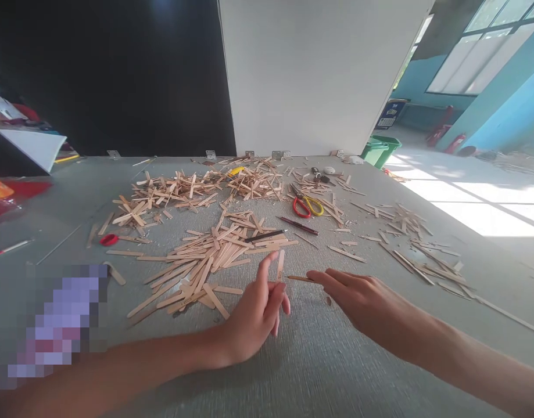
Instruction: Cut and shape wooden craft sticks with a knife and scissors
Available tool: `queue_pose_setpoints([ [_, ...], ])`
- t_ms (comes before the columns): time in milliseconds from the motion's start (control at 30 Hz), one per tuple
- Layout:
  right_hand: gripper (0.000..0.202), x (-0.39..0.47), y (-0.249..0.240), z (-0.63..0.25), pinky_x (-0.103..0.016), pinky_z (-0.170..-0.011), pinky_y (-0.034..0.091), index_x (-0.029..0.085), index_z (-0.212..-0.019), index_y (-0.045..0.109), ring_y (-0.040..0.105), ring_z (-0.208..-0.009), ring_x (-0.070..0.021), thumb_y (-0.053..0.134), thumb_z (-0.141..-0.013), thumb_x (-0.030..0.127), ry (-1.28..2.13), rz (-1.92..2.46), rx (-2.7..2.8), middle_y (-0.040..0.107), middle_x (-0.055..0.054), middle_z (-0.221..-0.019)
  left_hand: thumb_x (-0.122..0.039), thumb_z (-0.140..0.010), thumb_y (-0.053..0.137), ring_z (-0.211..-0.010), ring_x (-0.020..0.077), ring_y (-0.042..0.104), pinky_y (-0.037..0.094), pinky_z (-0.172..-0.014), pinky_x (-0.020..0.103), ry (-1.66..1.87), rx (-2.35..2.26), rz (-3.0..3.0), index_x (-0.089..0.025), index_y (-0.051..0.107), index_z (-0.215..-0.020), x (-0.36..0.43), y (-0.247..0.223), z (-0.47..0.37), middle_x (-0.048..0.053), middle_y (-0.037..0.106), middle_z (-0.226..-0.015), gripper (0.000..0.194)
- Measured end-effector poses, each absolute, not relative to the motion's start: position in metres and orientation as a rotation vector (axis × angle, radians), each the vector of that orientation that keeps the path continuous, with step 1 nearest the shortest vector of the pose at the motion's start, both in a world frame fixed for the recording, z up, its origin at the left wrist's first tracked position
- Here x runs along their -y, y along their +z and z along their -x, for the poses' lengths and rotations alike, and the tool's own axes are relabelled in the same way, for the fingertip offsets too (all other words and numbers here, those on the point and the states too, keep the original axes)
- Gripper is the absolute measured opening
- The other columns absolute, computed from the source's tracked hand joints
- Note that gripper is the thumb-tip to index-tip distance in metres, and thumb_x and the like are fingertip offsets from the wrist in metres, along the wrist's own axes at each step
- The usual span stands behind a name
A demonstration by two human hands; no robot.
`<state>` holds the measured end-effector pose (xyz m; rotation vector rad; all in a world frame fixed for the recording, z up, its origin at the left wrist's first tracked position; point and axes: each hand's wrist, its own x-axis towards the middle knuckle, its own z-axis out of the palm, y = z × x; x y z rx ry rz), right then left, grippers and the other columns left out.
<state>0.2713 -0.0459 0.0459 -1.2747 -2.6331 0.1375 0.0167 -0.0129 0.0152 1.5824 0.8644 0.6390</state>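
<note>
My left hand (260, 310) pinches a short wooden stick (281, 264) that stands upright between thumb and fingers, with a small dark mark near its lower part. To the right, my right hand (351, 287) holds a thin light-brown stick or tool (299, 278), its tip pointing left and close to the upright stick. A loose pile of flat wooden sticks (223, 249) lies just beyond my left hand. On that pile rests a black pen (267, 235). A dark red pen (298, 225) lies farther right.
Scissors (308, 206) with red and yellow handles lie behind the pens. More stick heaps (175, 188) line the back, and others (423, 261) lie right. A red ring (108, 239) sits left. An upright white panel (310, 75) borders the grey table (319, 360).
</note>
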Motion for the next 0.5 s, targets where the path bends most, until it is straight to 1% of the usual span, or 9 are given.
queue_pose_setpoints([
  [67,0.069,0.047,0.054,-0.274,-0.030,-0.074,0.061,0.019,-0.155,0.037,0.073,-0.094,-0.0214,0.041,-0.090,-0.003,0.098,1.293,2.516,0.071,-0.016,-0.122,-0.048,-0.110,0.036,-0.045,0.0073,0.048,0.044,-0.048,0.022,0.684,-0.863,-1.571,-0.023,0.026,-0.149,0.014,0.035,-0.014,-0.003,0.062,-0.080,0.047],
  [100,0.065,0.048,0.059,-0.275,-0.030,-0.074,0.061,0.019,-0.155,0.037,0.073,-0.094,-0.0214,0.040,-0.093,0.000,0.068,1.306,2.441,0.071,-0.016,-0.121,-0.049,-0.110,0.036,-0.045,0.0074,0.046,0.042,-0.046,0.022,0.722,-0.865,-1.586,-0.021,0.034,-0.143,0.014,0.046,-0.012,-0.003,0.062,-0.078,0.043],
  [167,0.053,0.049,0.071,-0.276,-0.027,-0.071,0.060,0.018,-0.153,0.039,0.073,-0.084,-0.0190,0.039,-0.100,0.008,0.025,1.336,2.296,0.073,-0.013,-0.110,-0.050,-0.110,0.037,-0.045,0.0078,0.044,0.040,-0.044,0.022,0.784,-0.865,-1.574,-0.021,0.040,-0.138,0.017,0.070,-0.008,-0.004,0.061,-0.075,0.041],
  [233,0.042,0.051,0.081,-0.277,-0.023,-0.060,0.056,0.019,-0.146,0.046,0.068,-0.064,-0.0145,0.038,-0.104,0.014,0.010,1.345,2.203,0.073,-0.008,-0.093,-0.048,-0.110,0.037,-0.044,0.0080,0.043,0.039,-0.043,0.022,0.847,-0.871,-1.583,-0.021,0.044,-0.137,0.021,0.091,-0.003,-0.005,0.059,-0.071,0.040],
  [300,0.035,0.056,0.088,-0.278,-0.020,-0.051,0.052,0.022,-0.137,0.052,0.062,-0.052,-0.0117,0.038,-0.105,0.017,0.005,1.354,2.157,0.071,-0.003,-0.081,-0.048,-0.109,0.038,-0.045,0.0088,0.044,0.039,-0.043,0.022,0.878,-0.861,-1.597,-0.021,0.043,-0.140,0.026,0.106,0.001,-0.005,0.057,-0.069,0.041],
  [367,0.032,0.064,0.091,-0.278,-0.020,-0.048,0.051,0.024,-0.133,0.056,0.060,-0.047,-0.0116,0.039,-0.106,0.021,-0.010,1.356,2.138,0.070,-0.001,-0.076,-0.046,-0.110,0.039,-0.045,0.0089,0.044,0.039,-0.043,0.021,0.876,-0.838,-1.586,-0.022,0.038,-0.145,0.032,0.115,0.004,-0.005,0.056,-0.069,0.042],
  [433,0.034,0.073,0.090,-0.278,-0.022,-0.050,0.054,0.026,-0.137,0.055,0.061,-0.046,-0.0126,0.042,-0.106,0.028,-0.027,1.346,2.151,0.071,0.000,-0.076,-0.045,-0.111,0.038,-0.044,0.0081,0.043,0.038,-0.043,0.020,0.886,-0.821,-1.562,-0.024,0.033,-0.149,0.036,0.120,0.005,-0.006,0.055,-0.069,0.044],
  [500,0.038,0.081,0.089,-0.274,-0.025,-0.055,0.058,0.029,-0.141,0.055,0.066,-0.051,-0.0154,0.047,-0.105,0.035,-0.061,1.354,2.152,0.074,-0.001,-0.081,-0.044,-0.111,0.038,-0.043,0.0071,0.041,0.036,-0.042,0.019,0.893,-0.807,-1.538,-0.026,0.028,-0.152,0.039,0.122,0.005,-0.006,0.055,-0.069,0.045],
])
